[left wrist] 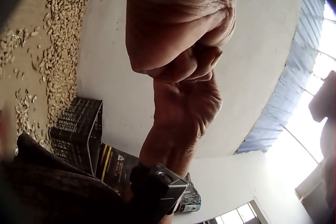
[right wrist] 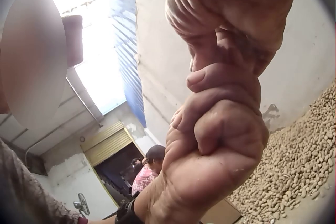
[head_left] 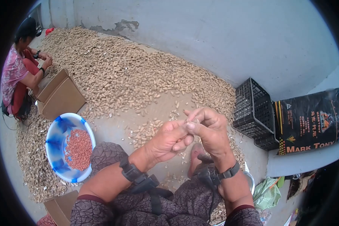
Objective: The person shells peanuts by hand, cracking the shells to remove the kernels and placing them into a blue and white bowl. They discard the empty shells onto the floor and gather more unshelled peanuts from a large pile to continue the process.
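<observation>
In the head view, the left hand [head_left: 169, 140] and right hand [head_left: 213, 130] meet at their fingertips above the floor. Between them they pinch a small pale peanut [head_left: 195, 121], mostly hidden by the fingers. The left hand's lower fingers are curled in. Seen from the left wrist, the left hand [left wrist: 178, 29] covers the contact with the right hand [left wrist: 185, 109]. From the right wrist, curled fingers of the left hand [right wrist: 218, 124] show below the right hand [right wrist: 236, 11]. Unshelled peanuts [head_left: 148, 130] lie on the floor beneath.
A blue-white basin [head_left: 52, 145] holds reddish kernels [head_left: 79, 150] at left. Beyond it are a cardboard box [head_left: 66, 100] and a crouching person [head_left: 17, 71]. A large peanut heap [head_left: 128, 71] lines the wall. Black crates [head_left: 252, 109] and a black sack [head_left: 309, 122] stand at right.
</observation>
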Action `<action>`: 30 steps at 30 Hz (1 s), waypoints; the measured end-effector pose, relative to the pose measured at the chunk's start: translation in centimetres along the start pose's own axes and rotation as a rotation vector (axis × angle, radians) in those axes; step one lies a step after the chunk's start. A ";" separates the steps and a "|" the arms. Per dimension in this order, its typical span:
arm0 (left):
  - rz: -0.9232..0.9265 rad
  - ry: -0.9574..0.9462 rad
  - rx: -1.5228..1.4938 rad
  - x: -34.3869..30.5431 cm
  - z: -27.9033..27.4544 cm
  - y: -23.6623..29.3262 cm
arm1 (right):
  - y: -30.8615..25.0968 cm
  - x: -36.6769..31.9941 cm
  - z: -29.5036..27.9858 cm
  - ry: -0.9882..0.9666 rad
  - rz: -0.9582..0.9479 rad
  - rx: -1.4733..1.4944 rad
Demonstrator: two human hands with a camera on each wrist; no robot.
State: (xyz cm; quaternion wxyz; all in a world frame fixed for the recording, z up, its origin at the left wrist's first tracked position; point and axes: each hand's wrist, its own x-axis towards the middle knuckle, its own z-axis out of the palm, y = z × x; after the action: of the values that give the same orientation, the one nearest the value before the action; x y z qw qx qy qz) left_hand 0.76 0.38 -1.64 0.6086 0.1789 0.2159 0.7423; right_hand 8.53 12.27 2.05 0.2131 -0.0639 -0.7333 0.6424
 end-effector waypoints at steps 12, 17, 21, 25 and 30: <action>0.072 0.003 -0.017 0.0 -0.2 0.8 | -0.9 0.0 0.7 -0.015 0.121 0.213; 0.025 0.168 0.071 0.2 0.1 1.5 | -0.4 0.2 -0.2 0.077 0.206 0.148; 0.063 0.323 0.220 -0.2 -1.0 1.9 | -0.5 0.3 -1.9 0.128 0.273 0.016; 0.100 0.338 0.286 -0.9 -0.5 2.7 | 0.4 -0.3 -3.8 0.113 0.406 -0.061; 0.166 0.275 0.360 -1.8 -0.7 3.3 | -1.7 -0.4 -7.3 0.267 0.360 -0.168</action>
State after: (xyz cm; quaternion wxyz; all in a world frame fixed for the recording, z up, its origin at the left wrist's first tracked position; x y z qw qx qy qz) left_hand -2.01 -2.01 -0.46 0.4687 0.1992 0.4102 0.7566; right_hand 12.06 18.56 4.21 0.1842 -0.2955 -0.7262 0.5928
